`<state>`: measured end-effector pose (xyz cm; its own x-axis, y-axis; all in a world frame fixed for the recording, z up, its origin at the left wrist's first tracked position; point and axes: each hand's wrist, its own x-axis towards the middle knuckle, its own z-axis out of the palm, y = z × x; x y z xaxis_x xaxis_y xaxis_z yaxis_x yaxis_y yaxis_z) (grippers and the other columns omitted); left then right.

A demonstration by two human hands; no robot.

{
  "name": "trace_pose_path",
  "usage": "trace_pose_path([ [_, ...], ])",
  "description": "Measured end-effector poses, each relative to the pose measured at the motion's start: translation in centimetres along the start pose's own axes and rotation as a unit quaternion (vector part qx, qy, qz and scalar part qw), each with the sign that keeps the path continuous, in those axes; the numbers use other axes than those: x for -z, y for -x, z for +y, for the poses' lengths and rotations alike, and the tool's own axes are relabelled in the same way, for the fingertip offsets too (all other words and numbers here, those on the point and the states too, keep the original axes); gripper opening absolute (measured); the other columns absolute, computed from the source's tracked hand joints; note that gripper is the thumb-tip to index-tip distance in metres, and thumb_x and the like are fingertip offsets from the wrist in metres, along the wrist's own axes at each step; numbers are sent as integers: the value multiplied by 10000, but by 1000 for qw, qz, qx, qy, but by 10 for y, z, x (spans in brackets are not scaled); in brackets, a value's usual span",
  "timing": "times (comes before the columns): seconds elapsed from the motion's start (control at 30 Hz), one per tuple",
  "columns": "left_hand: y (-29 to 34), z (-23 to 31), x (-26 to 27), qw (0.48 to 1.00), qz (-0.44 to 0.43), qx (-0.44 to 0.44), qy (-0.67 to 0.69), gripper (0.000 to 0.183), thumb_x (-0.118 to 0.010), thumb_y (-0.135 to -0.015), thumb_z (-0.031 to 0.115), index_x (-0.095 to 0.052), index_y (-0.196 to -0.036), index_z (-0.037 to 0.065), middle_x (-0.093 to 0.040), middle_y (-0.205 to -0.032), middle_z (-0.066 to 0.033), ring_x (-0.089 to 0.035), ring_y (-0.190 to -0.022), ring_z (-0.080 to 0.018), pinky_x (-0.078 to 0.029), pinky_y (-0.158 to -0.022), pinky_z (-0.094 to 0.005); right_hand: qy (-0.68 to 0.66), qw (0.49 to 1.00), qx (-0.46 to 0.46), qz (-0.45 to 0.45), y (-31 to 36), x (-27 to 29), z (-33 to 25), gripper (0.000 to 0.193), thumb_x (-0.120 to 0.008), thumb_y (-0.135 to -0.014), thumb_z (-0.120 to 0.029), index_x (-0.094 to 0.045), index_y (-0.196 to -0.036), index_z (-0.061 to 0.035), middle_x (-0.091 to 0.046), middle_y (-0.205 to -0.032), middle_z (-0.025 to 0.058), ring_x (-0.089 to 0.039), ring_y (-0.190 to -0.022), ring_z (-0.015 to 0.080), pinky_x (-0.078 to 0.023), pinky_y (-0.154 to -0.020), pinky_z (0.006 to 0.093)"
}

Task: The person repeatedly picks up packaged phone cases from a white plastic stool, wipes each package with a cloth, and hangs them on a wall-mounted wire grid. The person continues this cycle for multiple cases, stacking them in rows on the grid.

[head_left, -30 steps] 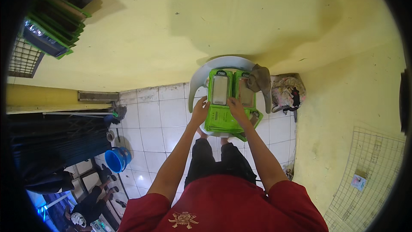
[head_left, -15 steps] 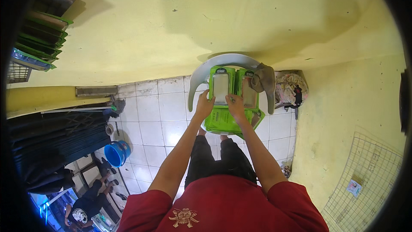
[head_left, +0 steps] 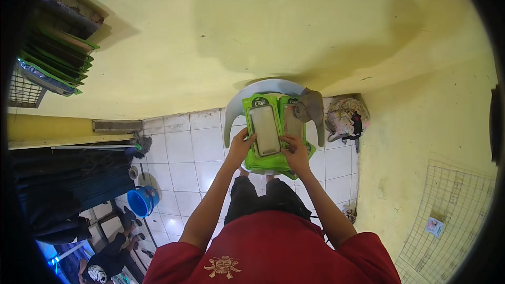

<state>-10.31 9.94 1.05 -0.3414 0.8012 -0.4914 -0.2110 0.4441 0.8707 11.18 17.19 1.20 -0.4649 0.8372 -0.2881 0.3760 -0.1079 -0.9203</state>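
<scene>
Between my two hands is a green phone case package (head_left: 264,132) with a clear window, tilted slightly and raised over other packages. My left hand (head_left: 241,146) grips its left edge, thumb on the front. On the opposite edge, my right hand (head_left: 295,153) pinches it near the lower corner. Beside it lies a second green package (head_left: 292,125), partly covered by a brown cloth item (head_left: 310,106). More green packages (head_left: 265,164) are piled below, on a pale plastic chair (head_left: 235,106) with a curved back. The held package hides much of the pile.
A patterned cloth bundle (head_left: 347,118) sits right of the chair by the yellow wall. A blue bucket (head_left: 142,201) stands on the tiles at left. Green packages (head_left: 60,58) hang at upper left. A wire grid (head_left: 447,215) is at right. Another person (head_left: 108,255) is at lower left.
The left package has come up off the pile toward me and looks larger. My hands have moved apart to its side edges. The view has shifted slightly.
</scene>
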Motion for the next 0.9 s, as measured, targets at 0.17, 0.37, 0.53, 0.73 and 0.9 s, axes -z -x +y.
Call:
trace_pose_path([
  [0.17, 22, 21, -14, 996, -31, 11, 86, 327, -597, -967, 90, -559, -1270, -28, -671, -1096, -93, -607, -970, -127, -488, -845, -277, -3, 996, 5, 94, -8, 33, 8, 401, -670, -861, -30, -626, -1255, -89, -585, -1282, 101, -602, -1114, 245, -529, -853, 311],
  [0.37, 25, 37, -26, 996, -15, 27, 86, 320, -601, -965, 89, -562, -1259, -31, -665, -1086, -91, -594, -967, -123, -481, -842, -270, 338, 921, 28, 190, -103, 73, 78, 470, -689, -864, -215, -599, -1322, -161, -435, -1462, 218, -414, -1316, 460, -434, -1023, 503],
  [0.53, 29, 45, -31, 999, -27, 1, 20, 350, -566, -988, 105, -535, -1318, -8, -649, -1151, -87, -602, -1026, -132, -501, -898, -299, 337, 932, -61, 118, -145, 83, 96, 499, -677, -853, -177, -595, -1341, -242, -262, -1557, 221, -307, -1388, 464, -312, -1078, 637],
  [0.73, 34, 43, -38, 998, -24, 2, 52, 361, -565, -993, 135, -529, -1331, 11, -649, -1150, -77, -598, -1030, -129, -496, -904, -303, 416, 899, -28, 133, -142, 88, 89, 386, -640, -863, -169, -641, -1247, -137, -506, -1398, 190, -451, -1285, 405, -330, -1066, 574],
  [0.9, 37, 42, -37, 999, -14, 34, 31, 383, -550, -996, 137, -507, -1358, 17, -631, -1185, -75, -592, -1066, -139, -489, -933, -305, 367, 918, 34, 146, -116, 113, 56, 322, -649, -863, -162, -683, -1163, -50, -620, -1260, 178, -543, -1205, 358, -396, -1015, 514],
])
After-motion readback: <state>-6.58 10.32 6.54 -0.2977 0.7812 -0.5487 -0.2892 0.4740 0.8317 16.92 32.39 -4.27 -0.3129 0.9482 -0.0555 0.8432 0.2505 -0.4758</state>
